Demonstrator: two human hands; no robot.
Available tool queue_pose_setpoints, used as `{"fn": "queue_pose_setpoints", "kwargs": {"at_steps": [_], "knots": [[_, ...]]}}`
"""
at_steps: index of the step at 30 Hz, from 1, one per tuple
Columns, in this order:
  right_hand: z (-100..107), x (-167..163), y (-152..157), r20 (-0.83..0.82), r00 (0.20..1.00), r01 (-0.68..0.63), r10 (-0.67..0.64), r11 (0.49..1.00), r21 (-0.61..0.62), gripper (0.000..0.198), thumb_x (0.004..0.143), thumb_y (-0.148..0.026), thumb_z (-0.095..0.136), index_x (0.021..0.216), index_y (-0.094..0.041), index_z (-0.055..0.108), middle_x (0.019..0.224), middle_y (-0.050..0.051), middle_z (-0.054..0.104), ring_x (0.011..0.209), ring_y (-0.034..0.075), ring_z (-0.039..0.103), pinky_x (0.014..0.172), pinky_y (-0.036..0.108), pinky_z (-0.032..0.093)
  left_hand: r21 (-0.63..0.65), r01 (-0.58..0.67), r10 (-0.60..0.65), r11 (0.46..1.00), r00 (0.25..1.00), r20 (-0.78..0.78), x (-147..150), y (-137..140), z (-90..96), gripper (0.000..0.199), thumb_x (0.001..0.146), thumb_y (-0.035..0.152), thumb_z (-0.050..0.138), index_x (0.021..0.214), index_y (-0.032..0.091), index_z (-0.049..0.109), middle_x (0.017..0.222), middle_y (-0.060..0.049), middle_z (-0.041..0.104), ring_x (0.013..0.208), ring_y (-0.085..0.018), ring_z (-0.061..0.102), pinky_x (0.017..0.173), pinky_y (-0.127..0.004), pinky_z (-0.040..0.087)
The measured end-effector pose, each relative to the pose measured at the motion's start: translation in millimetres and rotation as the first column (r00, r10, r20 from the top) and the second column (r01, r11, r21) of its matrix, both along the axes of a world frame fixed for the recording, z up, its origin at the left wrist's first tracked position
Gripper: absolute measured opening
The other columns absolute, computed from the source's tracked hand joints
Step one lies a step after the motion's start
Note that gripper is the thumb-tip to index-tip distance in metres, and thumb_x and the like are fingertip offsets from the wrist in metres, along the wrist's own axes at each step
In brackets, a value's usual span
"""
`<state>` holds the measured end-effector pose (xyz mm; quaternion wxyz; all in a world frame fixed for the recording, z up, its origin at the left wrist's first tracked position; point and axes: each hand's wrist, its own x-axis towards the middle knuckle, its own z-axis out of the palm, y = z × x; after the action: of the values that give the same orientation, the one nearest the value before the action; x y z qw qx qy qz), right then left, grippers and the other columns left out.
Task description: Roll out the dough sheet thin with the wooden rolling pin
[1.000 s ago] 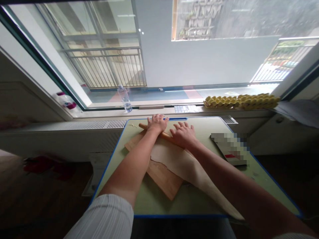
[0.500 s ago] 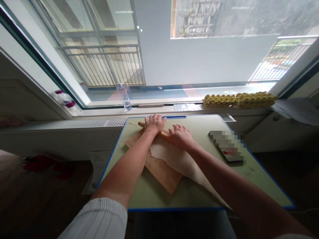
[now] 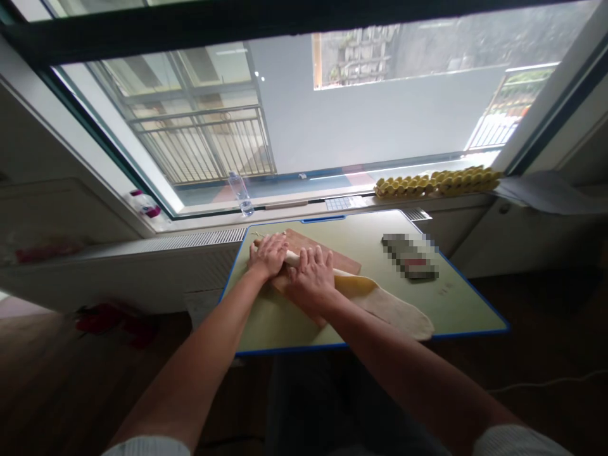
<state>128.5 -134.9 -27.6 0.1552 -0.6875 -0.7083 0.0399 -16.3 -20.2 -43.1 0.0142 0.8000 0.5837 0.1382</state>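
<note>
The desk (image 3: 465, 316) is pale green, rimmed in blue; the board (image 3: 327, 244) is reddish-brown, the dough sheet (image 3: 407, 316) cream with a darker yellow patch. From the right hand (image 3: 312, 277), the egg trays (image 3: 437, 182) at two o'clock are yellow, the bottle (image 3: 149, 206) at ten magenta-capped, the sleeve (image 3: 513, 441) at four whitish.

Indoors, exact sort unclear: window (image 3: 294, 126), radiator (image 3: 205, 237), small table (image 3: 368, 233).
</note>
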Motion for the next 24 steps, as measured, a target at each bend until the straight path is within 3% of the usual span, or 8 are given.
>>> {"fn": "queue_pose_setpoints", "kwargs": {"at_steps": [5,7,10,14,24], "knots": [[9,19,9,0.037,0.997,-0.063,0.063,0.998,-0.001,0.063,0.102,-0.05,0.045,0.147,-0.009,0.062,0.155,0.023,0.057,0.155,0.044,0.033,0.127,0.068,0.01,-0.015,-0.137,0.138,0.99,0.988,0.064,-9,-19,15.3,0.058,0.108,0.052,0.032,0.157,0.033,0.054,0.172,-0.006,0.042,0.159,-0.029,0.036,0.13,-0.059,0.025],[15,33,21,0.036,0.998,-0.053,0.053,0.999,0.002,0.056,0.102,-0.048,0.048,0.142,-0.013,0.066,0.148,0.022,0.064,0.148,0.042,0.043,0.124,0.069,0.016,0.025,-0.154,0.151,0.988,0.983,0.1,-8,-27,20.9,0.056,0.107,0.051,0.034,0.154,0.03,0.057,0.17,-0.007,0.046,0.158,-0.028,0.039,0.13,-0.057,0.028],[23,53,42,0.019,1.0,-0.017,0.018,0.998,-0.066,0.058,0.099,-0.058,0.054,0.137,-0.016,0.069,0.138,0.021,0.07,0.134,0.037,0.057,0.118,0.06,0.032,0.09,-0.147,0.134,0.985,0.982,0.13,-5,-39,26.2,0.051,0.106,0.049,0.039,0.147,0.028,0.062,0.165,-0.008,0.052,0.154,-0.027,0.044,0.128,-0.052,0.032],[26,68,62,0.016,1.0,0.015,-0.013,0.991,-0.134,0.048,0.1,-0.052,0.055,0.133,-0.021,0.071,0.136,0.016,0.072,0.13,0.033,0.061,0.11,0.051,0.042,0.14,-0.142,0.12,0.98,0.981,0.15,-1,-50,29.3,0.045,0.103,0.046,0.048,0.141,0.028,0.064,0.158,-0.007,0.059,0.148,-0.027,0.05,0.126,-0.047,0.036],[22,73,93,0.005,1.0,0.006,-0.005,0.993,-0.115,0.044,0.102,-0.052,0.058,0.128,-0.018,0.071,0.131,0.015,0.074,0.124,0.031,0.066,0.1,0.039,0.047,0.162,-0.132,0.099,0.978,0.975,0.197,4,-66,38.9,0.038,0.098,0.036,0.059,0.133,0.026,0.068,0.149,-0.007,0.065,0.139,-0.027,0.057,0.124,-0.044,0.04]]}}
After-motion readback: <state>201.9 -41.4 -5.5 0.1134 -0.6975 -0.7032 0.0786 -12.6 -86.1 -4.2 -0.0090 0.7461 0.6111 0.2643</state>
